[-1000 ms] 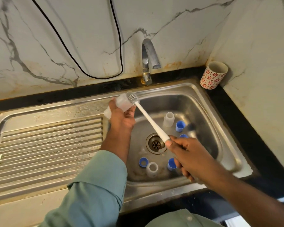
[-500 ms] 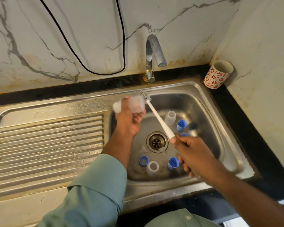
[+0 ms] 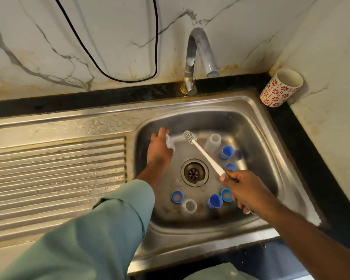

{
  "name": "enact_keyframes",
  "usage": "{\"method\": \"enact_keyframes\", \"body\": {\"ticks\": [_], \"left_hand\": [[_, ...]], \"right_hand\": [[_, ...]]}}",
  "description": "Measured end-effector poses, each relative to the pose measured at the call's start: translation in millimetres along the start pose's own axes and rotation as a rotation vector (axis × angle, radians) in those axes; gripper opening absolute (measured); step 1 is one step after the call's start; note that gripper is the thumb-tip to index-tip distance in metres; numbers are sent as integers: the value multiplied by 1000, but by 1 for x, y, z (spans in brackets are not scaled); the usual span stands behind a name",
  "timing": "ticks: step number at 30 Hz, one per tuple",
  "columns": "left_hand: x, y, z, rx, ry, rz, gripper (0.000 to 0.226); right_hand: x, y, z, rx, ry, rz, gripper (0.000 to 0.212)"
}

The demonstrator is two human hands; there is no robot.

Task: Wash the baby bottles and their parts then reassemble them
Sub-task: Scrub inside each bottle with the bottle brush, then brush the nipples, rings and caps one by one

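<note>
Both hands are busy: my left hand (image 3: 160,150) grips a clear plastic bottle (image 3: 170,142) low in the steel sink (image 3: 257,126), while my right hand (image 3: 245,188) clasps the white bristled brush (image 3: 202,151), kept clear of it.

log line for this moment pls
left hand: holds clear bottle low in sink | right hand: grips brush | tap: no water visible

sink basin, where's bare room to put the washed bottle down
The ribbed drainboard left of the basin is bare. The basin's back right corner, beyond the upright bottle, is free. Blue caps crowd around the drain.
</note>
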State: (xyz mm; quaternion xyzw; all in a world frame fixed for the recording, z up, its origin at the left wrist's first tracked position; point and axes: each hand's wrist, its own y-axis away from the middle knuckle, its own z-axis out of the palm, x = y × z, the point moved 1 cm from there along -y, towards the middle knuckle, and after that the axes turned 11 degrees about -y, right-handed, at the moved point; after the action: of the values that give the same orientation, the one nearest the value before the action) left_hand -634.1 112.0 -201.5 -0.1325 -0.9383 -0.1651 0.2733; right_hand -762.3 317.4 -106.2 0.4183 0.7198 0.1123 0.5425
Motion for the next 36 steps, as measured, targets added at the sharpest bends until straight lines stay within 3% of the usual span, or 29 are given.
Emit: {"method": "enact_keyframes", "body": {"ticks": [7,12,17,21,23,25,27,31,36], "left_hand": [[-23,-24,27,-122,-480,93,62],[-40,-38,37,-200,-549,84,61],[-43,-40,36,-171,-624,65,62],[-23,-25,19,-188,-736,33,77],[-5,-3,8,-87,-825,154,71],[12,29,8,-38,-769,279,52],[22,56,21,-219,-620,227,38],[23,79,58,-620,-625,94,43],[12,96,77,-703,-597,14,40]], "right_hand": [[1,-23,11,-3,65,3,22],[5,-36,16,1,71,16,20],[11,-45,19,1,107,12,29],[7,-45,17,2,147,-14,24],[5,-42,13,12,124,-24,20],[7,-39,10,23,87,-13,20],[10,-39,8,27,64,-7,22],[11,-34,7,38,88,-38,21],[18,-17,-4,87,178,-84,28]]}}
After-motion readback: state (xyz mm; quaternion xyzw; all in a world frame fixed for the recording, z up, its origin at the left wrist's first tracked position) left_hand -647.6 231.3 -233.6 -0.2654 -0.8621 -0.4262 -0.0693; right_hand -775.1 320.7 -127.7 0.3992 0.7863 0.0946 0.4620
